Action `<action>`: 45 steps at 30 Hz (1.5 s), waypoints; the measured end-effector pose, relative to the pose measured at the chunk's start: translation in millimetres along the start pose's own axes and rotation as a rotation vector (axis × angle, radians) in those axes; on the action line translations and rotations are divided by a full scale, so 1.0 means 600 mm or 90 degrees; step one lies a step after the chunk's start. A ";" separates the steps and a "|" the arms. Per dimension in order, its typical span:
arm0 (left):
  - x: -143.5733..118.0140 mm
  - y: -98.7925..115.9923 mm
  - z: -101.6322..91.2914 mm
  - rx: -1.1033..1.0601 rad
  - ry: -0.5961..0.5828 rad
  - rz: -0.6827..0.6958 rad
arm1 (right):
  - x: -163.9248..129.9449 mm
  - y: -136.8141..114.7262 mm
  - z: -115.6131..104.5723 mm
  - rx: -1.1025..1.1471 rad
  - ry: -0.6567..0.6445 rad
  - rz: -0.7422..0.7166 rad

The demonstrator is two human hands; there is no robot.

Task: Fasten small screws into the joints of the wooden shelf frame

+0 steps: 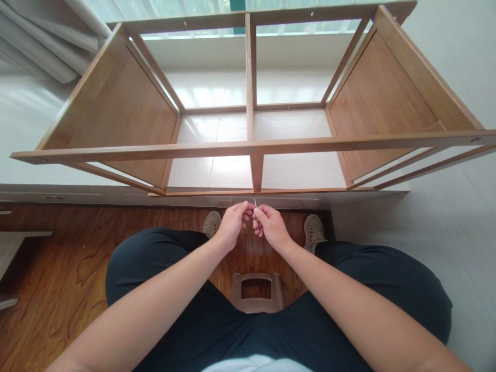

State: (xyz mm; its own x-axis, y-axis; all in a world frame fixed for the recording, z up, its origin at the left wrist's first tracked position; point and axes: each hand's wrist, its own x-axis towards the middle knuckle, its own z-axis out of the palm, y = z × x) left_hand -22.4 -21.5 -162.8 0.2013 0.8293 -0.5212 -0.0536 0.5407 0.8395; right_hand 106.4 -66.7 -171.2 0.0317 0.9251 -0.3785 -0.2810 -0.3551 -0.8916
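My left hand (234, 221) and my right hand (272, 225) meet in front of me, fingertips almost together, just below the lower rail of a brown wooden frame (163, 151). A thin, pale, stick-like piece (255, 202) points up from the pinched thumb and forefinger of my right hand. It is too small to tell whether it is a screw, a pin or a hex key. My left thumb and forefinger are pinched right beside it, and whatever they hold is hidden. The frame has two side panels, a middle divider and open bays.
The frame stands on a pale ledge (34, 175) before a window. A grey curtain (42, 36) hangs at upper left. Under me is a brown plastic stool (277, 294) on the wooden floor (73, 258). A white wall (457, 217) rises at right, and white furniture (11, 248) shows at left.
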 end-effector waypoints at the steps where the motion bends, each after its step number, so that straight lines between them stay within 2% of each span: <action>1: 0.000 0.002 0.000 0.009 -0.015 0.005 | -0.003 0.000 0.000 -0.017 0.000 -0.010; 9: 0.011 0.014 0.025 0.010 -0.072 0.095 | -0.007 0.005 -0.022 -0.209 0.023 -0.121; 14: 0.025 0.005 0.020 -0.018 -0.078 0.079 | -0.005 0.003 -0.031 -0.302 0.015 -0.154; 20: 0.034 -0.005 0.011 -0.044 -0.086 0.048 | -0.002 -0.001 -0.025 -0.361 -0.010 -0.196; 31: 0.035 -0.008 0.005 -0.073 -0.105 0.031 | 0.003 -0.006 -0.014 -0.393 -0.007 -0.213; 45: 0.037 -0.001 0.006 -0.039 -0.107 0.048 | 0.003 -0.006 -0.018 -0.436 0.027 -0.229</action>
State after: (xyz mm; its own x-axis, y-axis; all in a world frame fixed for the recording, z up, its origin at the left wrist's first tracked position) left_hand -14.5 -3.9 -174.2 0.3555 0.8348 -0.4204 -0.1331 0.4904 0.8613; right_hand 117.8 -65.2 -171.6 0.0490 0.9982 -0.0340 0.4084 -0.0511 -0.9114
